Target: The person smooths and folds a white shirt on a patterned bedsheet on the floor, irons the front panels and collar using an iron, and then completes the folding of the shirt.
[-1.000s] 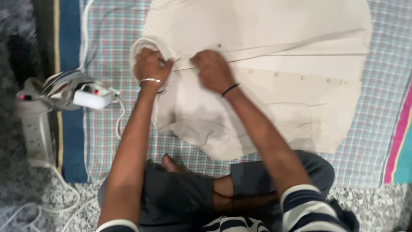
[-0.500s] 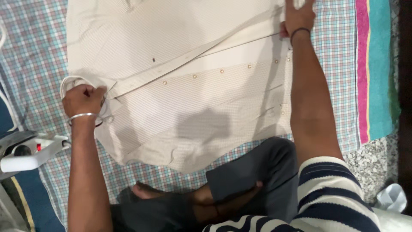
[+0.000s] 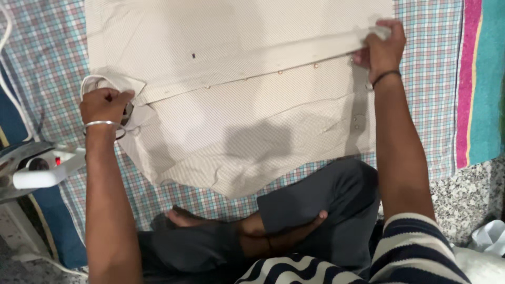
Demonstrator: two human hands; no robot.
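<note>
- On the checked cloth lies a cream button-up shirt, spread flat and front up, placket running left to right across the middle.
- Left hand grips the collar end of the shirt; fingers curled shut around bunched fabric, collar loop poking out above the knuckles.
- Right hand pinches the far end of the placket strip near the hem; fingers closed on the fabric edge, thumb underneath, strip pulled taut between both hands.
- Row of small buttons sits just below the taut strip, between the hands.
- Silver bangle on left wrist, black band on right wrist.
- Shirt's lower panel drapes toward the person's crossed legs, edge lying on the checked cloth just beside the knees.
- White iron rests at the left edge, well apart from the shirt, near the left forearm; white cord runs up past it.
- Pink and teal striped fabric borders the checked cloth on the right.
- No containers visible.
</note>
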